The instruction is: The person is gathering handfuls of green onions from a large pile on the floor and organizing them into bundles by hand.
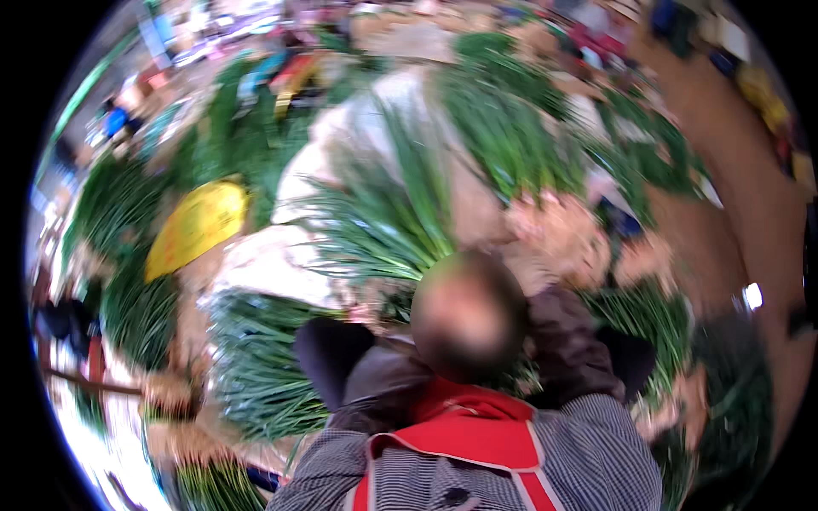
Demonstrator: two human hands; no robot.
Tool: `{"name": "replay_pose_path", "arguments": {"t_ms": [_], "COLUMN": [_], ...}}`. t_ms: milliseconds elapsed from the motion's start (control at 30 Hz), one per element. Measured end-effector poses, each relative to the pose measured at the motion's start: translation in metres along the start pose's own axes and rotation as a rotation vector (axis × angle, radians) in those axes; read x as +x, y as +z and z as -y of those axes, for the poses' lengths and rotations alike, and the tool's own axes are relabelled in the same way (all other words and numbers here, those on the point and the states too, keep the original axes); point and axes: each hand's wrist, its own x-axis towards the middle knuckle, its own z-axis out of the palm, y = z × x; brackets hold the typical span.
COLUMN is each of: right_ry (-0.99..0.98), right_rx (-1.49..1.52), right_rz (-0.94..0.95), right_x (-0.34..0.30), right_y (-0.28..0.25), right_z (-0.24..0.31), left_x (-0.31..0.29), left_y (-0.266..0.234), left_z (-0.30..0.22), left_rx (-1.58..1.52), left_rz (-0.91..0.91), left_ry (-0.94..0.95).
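Note:
A fan of long green onions [405, 200] spreads away from a blurred round patch in the middle, which covers the stems' base. My right hand [530, 271], smeared by motion, is just right of that patch, below a dark brown sleeve [569, 336]. Its fingers cannot be made out. My left forearm [383, 370] reaches toward the same patch, and the left hand is hidden there. Beyond my right hand lies another bundle of green onions [520, 136], its pale root ends [558, 234] toward me. More green onions [260, 358] are heaped by my left knee.
A yellow sheet [200, 223] lies on the left among piles of green onions [123, 200]. Pale sheeting [273, 260] spreads under the leaves. Further piles [643, 328] flank my right knee. Brown floor [711, 204] runs along the right; blurred people [601, 30] are at the far side.

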Motion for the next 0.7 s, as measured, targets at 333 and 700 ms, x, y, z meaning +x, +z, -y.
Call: {"name": "replay_pose_path", "arguments": {"t_ms": [333, 700], "right_ry": [0.204, 0.244], "right_rx": [-0.117, -0.673], "right_rz": [-0.160, -0.325], "right_x": [0.069, 0.089], "right_y": [-0.057, -0.099], "right_z": [-0.045, -0.047], "left_x": [0.007, 0.020], "left_y": [-0.002, -0.001], "left_z": [0.026, 0.023], "left_rx": [-0.296, -0.287], "left_rz": [-0.016, 0.094], "left_ry": [-0.118, -0.094]}}
